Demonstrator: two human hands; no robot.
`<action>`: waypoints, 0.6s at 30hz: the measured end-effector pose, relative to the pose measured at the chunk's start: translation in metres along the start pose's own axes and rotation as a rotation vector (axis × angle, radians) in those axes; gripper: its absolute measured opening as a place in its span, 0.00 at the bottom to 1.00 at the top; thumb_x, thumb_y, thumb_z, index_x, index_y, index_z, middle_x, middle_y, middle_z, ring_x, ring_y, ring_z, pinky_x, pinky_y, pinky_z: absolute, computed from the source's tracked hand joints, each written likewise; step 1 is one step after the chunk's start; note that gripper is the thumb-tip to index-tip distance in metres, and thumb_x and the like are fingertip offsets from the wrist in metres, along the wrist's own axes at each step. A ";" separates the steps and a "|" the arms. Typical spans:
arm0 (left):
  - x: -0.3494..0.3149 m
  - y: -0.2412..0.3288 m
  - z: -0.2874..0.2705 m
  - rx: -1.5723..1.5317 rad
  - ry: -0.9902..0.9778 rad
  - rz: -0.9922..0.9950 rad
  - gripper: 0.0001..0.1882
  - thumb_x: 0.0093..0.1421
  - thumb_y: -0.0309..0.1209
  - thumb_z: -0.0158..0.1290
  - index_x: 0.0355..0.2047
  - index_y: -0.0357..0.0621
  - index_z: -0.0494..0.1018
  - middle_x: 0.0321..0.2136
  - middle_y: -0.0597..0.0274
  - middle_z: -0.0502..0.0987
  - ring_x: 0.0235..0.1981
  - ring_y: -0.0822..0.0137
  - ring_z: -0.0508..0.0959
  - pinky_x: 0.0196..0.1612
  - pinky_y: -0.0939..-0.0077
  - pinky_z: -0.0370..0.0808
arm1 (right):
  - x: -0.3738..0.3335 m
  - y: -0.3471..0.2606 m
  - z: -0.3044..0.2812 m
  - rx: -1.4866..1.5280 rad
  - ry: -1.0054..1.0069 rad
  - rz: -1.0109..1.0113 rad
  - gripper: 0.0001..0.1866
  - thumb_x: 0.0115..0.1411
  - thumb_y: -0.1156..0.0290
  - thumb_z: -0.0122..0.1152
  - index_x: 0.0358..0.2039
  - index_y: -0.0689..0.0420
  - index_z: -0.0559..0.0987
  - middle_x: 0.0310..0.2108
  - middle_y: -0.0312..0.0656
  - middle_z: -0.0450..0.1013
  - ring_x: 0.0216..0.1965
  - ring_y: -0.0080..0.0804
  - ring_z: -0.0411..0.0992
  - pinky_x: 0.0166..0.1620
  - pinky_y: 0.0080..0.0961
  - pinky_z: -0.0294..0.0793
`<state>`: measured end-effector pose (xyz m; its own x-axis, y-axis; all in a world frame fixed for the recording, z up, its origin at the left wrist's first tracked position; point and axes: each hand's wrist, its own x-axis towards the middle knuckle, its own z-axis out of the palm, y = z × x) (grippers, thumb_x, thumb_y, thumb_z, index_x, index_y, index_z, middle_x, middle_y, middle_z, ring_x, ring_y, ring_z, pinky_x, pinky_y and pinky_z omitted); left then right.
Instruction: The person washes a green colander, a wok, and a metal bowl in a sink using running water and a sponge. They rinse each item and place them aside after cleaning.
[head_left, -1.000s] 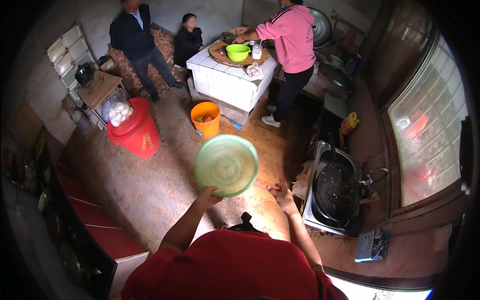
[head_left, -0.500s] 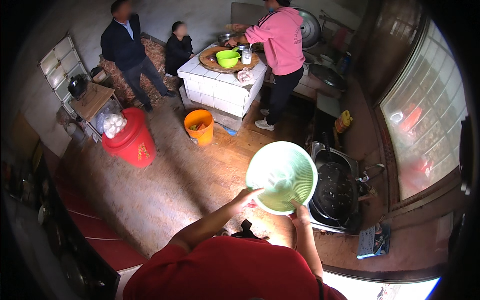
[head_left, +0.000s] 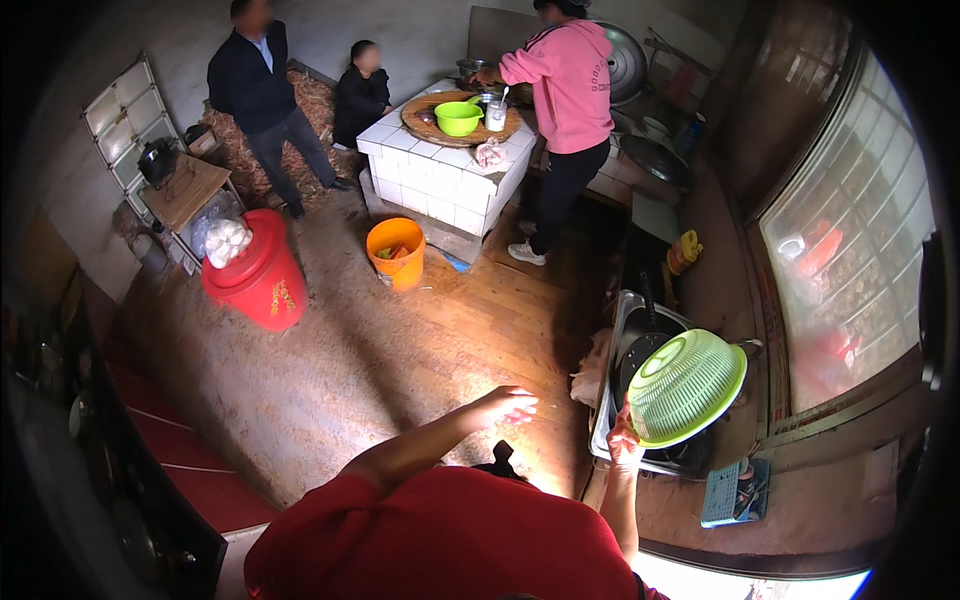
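My right hand [head_left: 625,440] grips the rim of a green plastic colander [head_left: 690,388], which is tipped on its side with its slotted underside toward the upper left. It hangs over the metal sink [head_left: 606,425] and covers much of the dark wok [head_left: 640,352] lying there. My left hand [head_left: 506,406] is in the air over the floor, apart from the colander, its fingers loosely stretched and holding nothing.
An orange bucket [head_left: 396,268] and a red lidded barrel [head_left: 258,285] stand on the floor. A person in pink [head_left: 560,90] works at the tiled counter [head_left: 430,190]; two others are behind it. A blue basket [head_left: 735,492] sits beside the sink, a yellow bottle [head_left: 684,252] beyond it.
The colander went from being held by both hands, inside facing up, to the right over the sink, now turned over in my right hand alone. My left hand has let go of it.
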<state>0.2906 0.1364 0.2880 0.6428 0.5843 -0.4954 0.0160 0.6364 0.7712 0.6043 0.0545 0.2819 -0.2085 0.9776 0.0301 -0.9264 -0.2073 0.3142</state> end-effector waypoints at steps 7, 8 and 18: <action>-0.040 -0.033 -0.065 -0.205 0.346 -0.014 0.14 0.58 0.40 0.51 0.40 0.46 0.69 0.36 0.59 0.77 0.37 0.65 0.78 0.40 0.72 0.74 | 0.006 -0.017 0.002 -0.100 -0.024 -0.062 0.27 0.60 0.62 0.47 0.58 0.61 0.61 0.52 0.62 0.64 0.14 0.18 0.60 0.20 0.12 0.68; -0.046 -0.038 -0.072 -0.232 0.374 -0.011 0.14 0.58 0.39 0.51 0.40 0.46 0.69 0.36 0.59 0.77 0.37 0.65 0.78 0.40 0.72 0.74 | 0.005 -0.017 0.002 -0.127 0.024 -0.086 0.27 0.60 0.61 0.47 0.57 0.61 0.63 0.52 0.60 0.65 0.14 0.18 0.61 0.21 0.12 0.69; -0.051 -0.056 -0.079 -0.341 0.378 0.050 0.13 0.58 0.37 0.51 0.39 0.44 0.69 0.35 0.58 0.76 0.37 0.65 0.78 0.39 0.72 0.74 | 0.017 0.004 0.025 -0.520 0.356 -0.258 0.26 0.49 0.78 0.50 0.52 0.62 0.67 0.49 0.54 0.69 0.43 0.40 0.73 0.20 0.15 0.74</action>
<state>0.1959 0.1105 0.2383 0.3139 0.7192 -0.6199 -0.2993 0.6946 0.6542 0.6048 0.0708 0.3078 0.0315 0.9445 -0.3269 -0.9720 -0.0472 -0.2301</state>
